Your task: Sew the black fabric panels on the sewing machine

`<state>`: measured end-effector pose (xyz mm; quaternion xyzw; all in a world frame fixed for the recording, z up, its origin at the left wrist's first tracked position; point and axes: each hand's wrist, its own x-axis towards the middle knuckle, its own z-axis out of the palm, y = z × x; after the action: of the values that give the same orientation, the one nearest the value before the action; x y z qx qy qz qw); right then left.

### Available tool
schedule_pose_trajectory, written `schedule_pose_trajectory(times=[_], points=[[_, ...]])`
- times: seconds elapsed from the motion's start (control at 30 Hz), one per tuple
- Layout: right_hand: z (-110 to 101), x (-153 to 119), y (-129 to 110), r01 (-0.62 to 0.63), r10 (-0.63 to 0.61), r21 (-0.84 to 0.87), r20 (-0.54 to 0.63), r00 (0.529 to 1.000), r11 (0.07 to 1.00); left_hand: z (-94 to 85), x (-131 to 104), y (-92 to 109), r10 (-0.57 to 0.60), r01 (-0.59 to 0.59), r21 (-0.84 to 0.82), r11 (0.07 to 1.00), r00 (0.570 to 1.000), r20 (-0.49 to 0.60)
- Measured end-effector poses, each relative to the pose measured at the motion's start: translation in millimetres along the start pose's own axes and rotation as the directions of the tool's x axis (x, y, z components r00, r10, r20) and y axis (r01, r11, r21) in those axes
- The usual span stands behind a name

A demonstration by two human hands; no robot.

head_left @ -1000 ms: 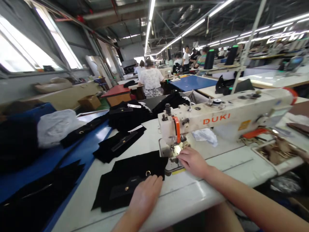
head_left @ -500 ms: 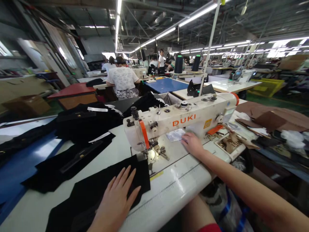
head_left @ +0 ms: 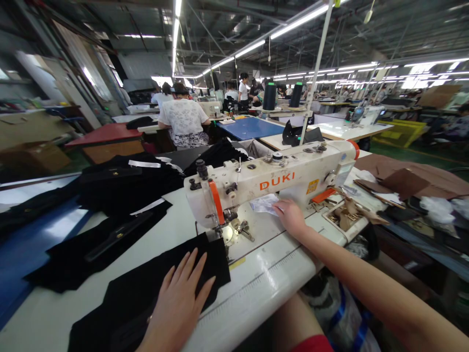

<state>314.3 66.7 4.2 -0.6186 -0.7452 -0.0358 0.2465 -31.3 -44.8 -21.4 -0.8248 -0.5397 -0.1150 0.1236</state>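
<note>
A sewing machine (head_left: 278, 183) marked DUKI stands across the white table, its needle area just beyond a black fabric piece (head_left: 128, 281). My left hand (head_left: 183, 288) lies flat on this fabric, fingers spread, near the machine's front. Under the machine arm, my right hand (head_left: 291, 217) has its fingertips closed on the edge of a thin white printed slip (head_left: 263, 203); whether it is paper or a label I cannot tell. Small metal guide parts (head_left: 242, 229) sit beside the needle plate, left of that slip.
More black pieces with brass-coloured fittings (head_left: 119, 237) lie at the left. A tray of brown tabs and buckles (head_left: 344, 215) sits right of the machine, with brown material (head_left: 421, 178) beyond. A person (head_left: 183, 117) is seated ahead, facing away.
The white slip has shifted slightly under the machine arm, its near edge now between my right fingertips. My left hand stays flat on the black fabric. The view has shifted a little.
</note>
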Motion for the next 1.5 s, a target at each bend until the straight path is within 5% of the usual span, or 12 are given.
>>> schedule_pose_trajectory(times=[0.23,0.4,0.53,0.7,0.9,1.23,1.37,1.5], points=[[-14.1,-28.2,-31.8,0.235,-0.224,0.308,-0.072,0.972,0.922,-31.3,3.6,16.6,0.103,-0.126,-0.053,0.991,0.943,-0.317],[-12.2,-51.8,-101.1,0.373,-0.475,0.528,0.067,0.877,0.763,-44.8,16.9,42.4,0.310,-0.334,-0.037,0.942,0.906,-0.289],[-2.2,-55.9,-133.7,0.289,-0.465,0.640,0.121,0.877,0.712,-39.0,17.6,34.1,0.280,-0.339,-0.165,0.926,0.911,-0.303],[1.8,-64.7,-127.2,0.346,-0.427,0.564,0.013,0.904,0.750,-26.3,13.8,5.4,0.204,-0.282,-0.214,0.935,0.923,-0.325],[4.4,-81.4,-127.2,0.600,-0.686,0.401,0.108,0.719,0.692,-15.4,20.0,-13.2,0.104,-0.158,-0.250,0.955,0.970,-0.218],[11.0,-72.2,-130.9,0.609,-0.680,0.351,0.124,0.722,0.711,-19.8,41.6,-6.1,0.136,-0.194,-0.144,0.970,0.932,-0.337],[10.7,-73.9,-129.6,0.601,-0.676,0.368,0.113,0.728,0.709,-11.8,50.3,2.7,0.235,-0.265,-0.100,0.959,0.942,-0.240],[10.6,-73.4,-129.5,0.595,-0.670,0.370,0.115,0.733,0.714,-8.6,52.5,3.6,0.202,-0.210,-0.108,0.972,0.976,-0.083]])
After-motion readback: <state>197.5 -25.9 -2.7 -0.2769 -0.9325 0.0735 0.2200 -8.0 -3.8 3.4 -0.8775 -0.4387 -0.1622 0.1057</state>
